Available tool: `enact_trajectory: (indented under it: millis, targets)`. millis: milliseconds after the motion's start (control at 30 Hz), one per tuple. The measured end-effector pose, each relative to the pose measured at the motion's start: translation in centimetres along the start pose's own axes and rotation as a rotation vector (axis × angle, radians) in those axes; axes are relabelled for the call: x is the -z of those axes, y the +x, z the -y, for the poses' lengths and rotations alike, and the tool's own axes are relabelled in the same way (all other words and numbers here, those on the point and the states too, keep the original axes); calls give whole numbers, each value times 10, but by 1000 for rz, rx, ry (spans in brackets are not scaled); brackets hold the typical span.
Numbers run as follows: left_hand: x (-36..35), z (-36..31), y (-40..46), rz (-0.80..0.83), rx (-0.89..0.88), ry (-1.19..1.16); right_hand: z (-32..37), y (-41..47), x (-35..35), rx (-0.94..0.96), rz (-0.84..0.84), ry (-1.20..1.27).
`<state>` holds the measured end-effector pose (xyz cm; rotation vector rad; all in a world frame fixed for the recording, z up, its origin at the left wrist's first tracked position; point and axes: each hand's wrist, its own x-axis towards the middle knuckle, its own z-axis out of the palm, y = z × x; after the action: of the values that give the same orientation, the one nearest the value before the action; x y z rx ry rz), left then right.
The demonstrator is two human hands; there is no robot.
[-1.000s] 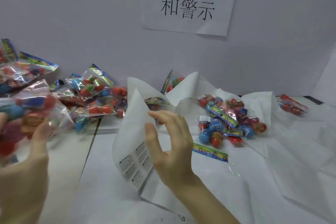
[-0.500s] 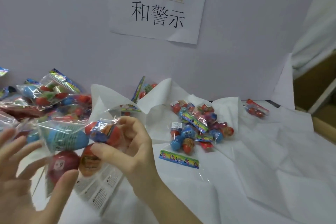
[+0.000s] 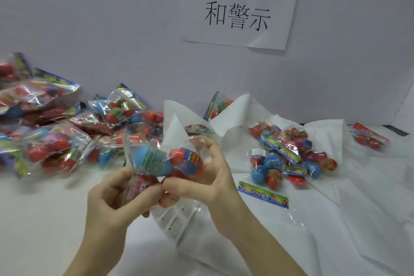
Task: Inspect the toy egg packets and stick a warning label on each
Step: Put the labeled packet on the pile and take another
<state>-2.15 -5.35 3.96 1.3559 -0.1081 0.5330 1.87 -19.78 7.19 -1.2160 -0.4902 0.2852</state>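
A clear toy egg packet with a blue egg and red eggs is held up above the table in front of me. My left hand grips its lower left side and my right hand pinches its right side. Just beneath the packet a sheet of white warning labels curls off the table, partly hidden by both hands. A heap of egg packets lies at the left. A smaller group of packets, one bearing a white label, rests on white paper at the right.
Crumpled white paper covers the right half of the table. A single packet lies at the far right. A paper sign with Chinese characters hangs on the grey back wall. Another packet leans against that wall.
My left hand brought the packet from the left to the middle. My right hand let go of the label sheet and took the packet's right side. Now both hands hold it.
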Motion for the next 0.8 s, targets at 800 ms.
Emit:
enact_trajectory:
  millis: [800]
  targets:
    - [-12,-19,-1,-39,271,-278,-24,-2,1,990,-139,-1068]
